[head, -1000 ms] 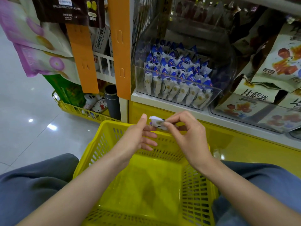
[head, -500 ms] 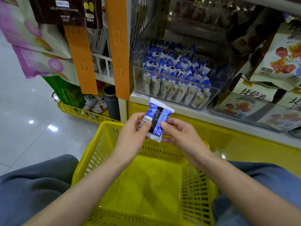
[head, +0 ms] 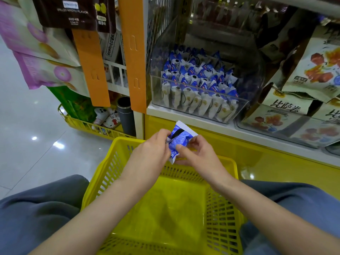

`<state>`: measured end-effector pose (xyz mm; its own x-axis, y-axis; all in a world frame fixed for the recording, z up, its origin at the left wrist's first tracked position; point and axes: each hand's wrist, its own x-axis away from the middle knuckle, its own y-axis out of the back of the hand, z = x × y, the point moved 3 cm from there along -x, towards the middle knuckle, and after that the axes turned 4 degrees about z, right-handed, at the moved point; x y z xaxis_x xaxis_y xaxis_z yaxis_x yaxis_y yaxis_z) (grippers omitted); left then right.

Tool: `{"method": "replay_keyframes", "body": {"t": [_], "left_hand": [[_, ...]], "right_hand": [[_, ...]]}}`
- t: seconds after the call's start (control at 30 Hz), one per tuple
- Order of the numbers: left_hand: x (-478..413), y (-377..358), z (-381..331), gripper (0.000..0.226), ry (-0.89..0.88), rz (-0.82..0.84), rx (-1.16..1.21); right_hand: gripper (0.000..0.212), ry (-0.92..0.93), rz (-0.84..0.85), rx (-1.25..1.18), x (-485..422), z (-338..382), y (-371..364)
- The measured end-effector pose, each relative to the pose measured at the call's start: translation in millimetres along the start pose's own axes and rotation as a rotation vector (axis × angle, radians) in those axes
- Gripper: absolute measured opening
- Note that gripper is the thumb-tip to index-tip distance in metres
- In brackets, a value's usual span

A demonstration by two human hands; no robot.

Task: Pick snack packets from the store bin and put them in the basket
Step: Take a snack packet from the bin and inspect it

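Left hand (head: 149,153) and right hand (head: 199,156) pinch one blue packet (head: 179,139) over the basket (head: 108,173) — clear bin (head: 255,67) beyond.

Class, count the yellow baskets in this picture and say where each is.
2. One yellow plastic slatted basket lies between the person's knees; a second yellow basket stands on the floor, left of the shelf.

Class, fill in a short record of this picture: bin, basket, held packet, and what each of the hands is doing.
bin: clear, on the shelf, rows of packets inside
basket: yellow, below the hands, no packet seen inside
packet: blue and white, crumpled, held above the basket's far rim
left hand: grips the packet's left side
right hand: pinches its right side
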<state>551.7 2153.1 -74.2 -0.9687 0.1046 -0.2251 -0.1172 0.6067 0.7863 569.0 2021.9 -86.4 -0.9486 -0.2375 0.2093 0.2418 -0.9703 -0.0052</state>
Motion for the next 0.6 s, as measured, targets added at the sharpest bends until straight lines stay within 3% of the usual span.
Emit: {"method": "replay_keyframes", "body": {"t": [0.1,0.2,0.3,0.43,0.6], "left_hand": [[1,-1,-1,0.03,-0.044,0.022,-0.228],[0,1,0,0.032,-0.08,0.045,-0.281],[-2,2,2,0.026,-0.074,0.057,-0.27],[-3,9,1,0.024,-0.015,0.027,-0.078],[-2,15,0,0.027,-0.066,0.007,-0.153]], "right_hand": [[0.019,0.063,0.013,0.135,1,-4,-3],[0.02,0.098,0.035,0.196,2,-4,-3],[0.023,0.11,0.032,0.266,2,-4,-3],[0.023,0.138,0.037,0.334,0,-2,-4],[0.026,0.259,0.093,0.508,2,-2,-6]]}}
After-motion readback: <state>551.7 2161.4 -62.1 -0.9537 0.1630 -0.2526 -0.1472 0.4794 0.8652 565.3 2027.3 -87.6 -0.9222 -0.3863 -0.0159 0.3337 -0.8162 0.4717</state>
